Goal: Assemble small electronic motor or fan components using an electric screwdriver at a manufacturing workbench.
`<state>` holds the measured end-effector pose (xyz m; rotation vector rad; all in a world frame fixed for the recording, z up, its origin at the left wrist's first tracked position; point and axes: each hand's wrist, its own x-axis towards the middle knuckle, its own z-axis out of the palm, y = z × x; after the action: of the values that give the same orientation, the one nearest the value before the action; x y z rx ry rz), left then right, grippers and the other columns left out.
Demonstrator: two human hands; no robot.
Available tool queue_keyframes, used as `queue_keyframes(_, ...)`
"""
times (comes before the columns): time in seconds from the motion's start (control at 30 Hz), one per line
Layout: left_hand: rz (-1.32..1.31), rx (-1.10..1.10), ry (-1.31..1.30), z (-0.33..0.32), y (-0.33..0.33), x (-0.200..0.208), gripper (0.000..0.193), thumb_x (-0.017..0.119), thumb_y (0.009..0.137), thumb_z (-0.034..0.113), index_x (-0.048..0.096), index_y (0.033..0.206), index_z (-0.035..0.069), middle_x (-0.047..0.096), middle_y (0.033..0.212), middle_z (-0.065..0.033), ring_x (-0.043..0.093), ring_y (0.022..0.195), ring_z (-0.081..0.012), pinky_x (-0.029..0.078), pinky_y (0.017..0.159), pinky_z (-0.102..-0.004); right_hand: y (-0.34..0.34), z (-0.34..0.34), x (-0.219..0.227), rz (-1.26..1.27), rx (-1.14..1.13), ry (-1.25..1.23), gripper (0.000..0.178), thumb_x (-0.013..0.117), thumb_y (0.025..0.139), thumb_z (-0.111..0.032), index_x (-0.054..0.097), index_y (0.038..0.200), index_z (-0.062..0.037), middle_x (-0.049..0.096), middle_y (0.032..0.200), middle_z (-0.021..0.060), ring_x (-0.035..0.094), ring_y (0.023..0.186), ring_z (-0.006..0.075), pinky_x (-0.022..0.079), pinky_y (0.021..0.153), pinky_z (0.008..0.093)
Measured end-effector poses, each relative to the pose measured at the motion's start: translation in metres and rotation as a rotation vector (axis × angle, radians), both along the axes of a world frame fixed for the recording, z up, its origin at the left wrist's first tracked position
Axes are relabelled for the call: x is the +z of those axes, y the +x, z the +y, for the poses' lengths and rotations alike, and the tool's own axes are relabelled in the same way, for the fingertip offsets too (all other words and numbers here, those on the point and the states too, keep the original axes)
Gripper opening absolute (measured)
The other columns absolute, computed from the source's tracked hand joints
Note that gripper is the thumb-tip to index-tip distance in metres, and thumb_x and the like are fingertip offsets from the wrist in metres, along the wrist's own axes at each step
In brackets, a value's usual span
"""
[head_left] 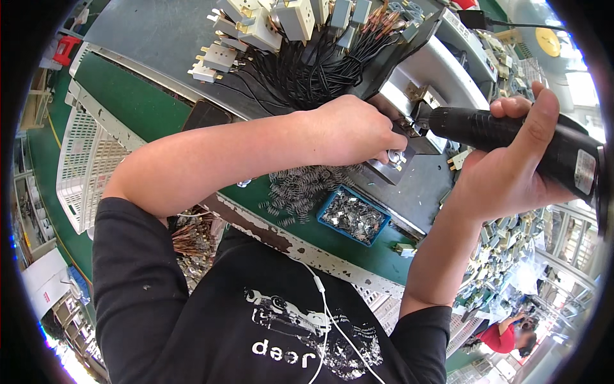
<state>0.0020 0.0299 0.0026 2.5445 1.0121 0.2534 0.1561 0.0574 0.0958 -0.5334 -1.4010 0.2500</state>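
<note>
My right hand (495, 179) is wrapped round a black electric screwdriver (470, 125), its tip pointing left into a silver metal fixture (448, 73). My left hand (355, 131) is closed, fingertips bent down at a dark metal block (384, 170) beside the fixture. A small shiny piece with brass-coloured prongs (398, 157) shows under those fingertips; whether they grip it is hidden. Beyond my left hand lies a bundle of black cables (307, 73) with pale plugs (294, 19). Loose coil springs (300, 192) and a blue tray (345, 234) of small metal parts are nearer me.
Many plugs (502, 249) are heaped to the right. A white plastic basket (83, 157) stands at the left. Copper-ended wires (195, 246) lie below the bench's chipped near edge (281, 240). A person in red (499, 338) is far off at lower right.
</note>
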Motion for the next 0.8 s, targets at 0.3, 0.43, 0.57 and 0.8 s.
queue_keyframes(0.3,-0.042,-0.004,-0.004,0.000,-0.001,-0.002,0.027,0.066,0.093,0.031,0.066,0.117,0.020,0.067,0.085,-0.0069,0.070,0.087,-0.0292,0.056,0.071,-0.0419,0.018,0.015,0.002,-0.105,0.135,-0.016,0.040,0.071,0.094,-0.006,0.040,0.120,-0.0043,0.071,0.105,0.0270,0.072,0.069,0.0226,0.063,0.059,0.0335)
queue_keyframes(0.43,-0.094,-0.001,0.030,-0.001,-0.002,-0.007,0.027,0.067,0.092,0.032,0.066,0.116,0.020,0.066,0.084,-0.0066,0.069,0.085,-0.0290,0.056,0.069,-0.0417,-0.006,0.003,0.012,0.009,0.155,-0.086,0.045,0.064,0.095,0.000,0.039,0.132,-0.0004,0.069,0.111,0.0324,0.073,0.073,0.0264,0.064,0.064,0.0373)
queue_keyframes(0.57,-0.119,-0.007,0.064,-0.001,-0.006,-0.010,0.030,0.068,0.091,0.033,0.068,0.119,0.021,0.065,0.083,-0.0063,0.069,0.082,-0.0289,0.055,0.069,-0.0416,-0.006,-0.002,-0.004,-0.030,0.200,-0.151,0.038,0.062,0.094,0.003,0.044,0.128,0.0056,0.070,0.097,0.0280,0.067,0.062,0.0222,0.059,0.057,0.0341)
queue_keyframes(0.8,-0.112,0.004,0.073,0.000,-0.003,-0.010,0.034,0.069,0.090,0.034,0.069,0.122,0.022,0.066,0.084,-0.0058,0.069,0.083,-0.0284,0.056,0.070,-0.0406,0.028,-0.014,0.021,-0.001,0.439,-0.222,0.017,0.063,0.097,-0.003,0.062,0.105,0.0117,0.063,0.072,0.0138,0.061,0.064,0.0192,0.052,0.061,0.0342)
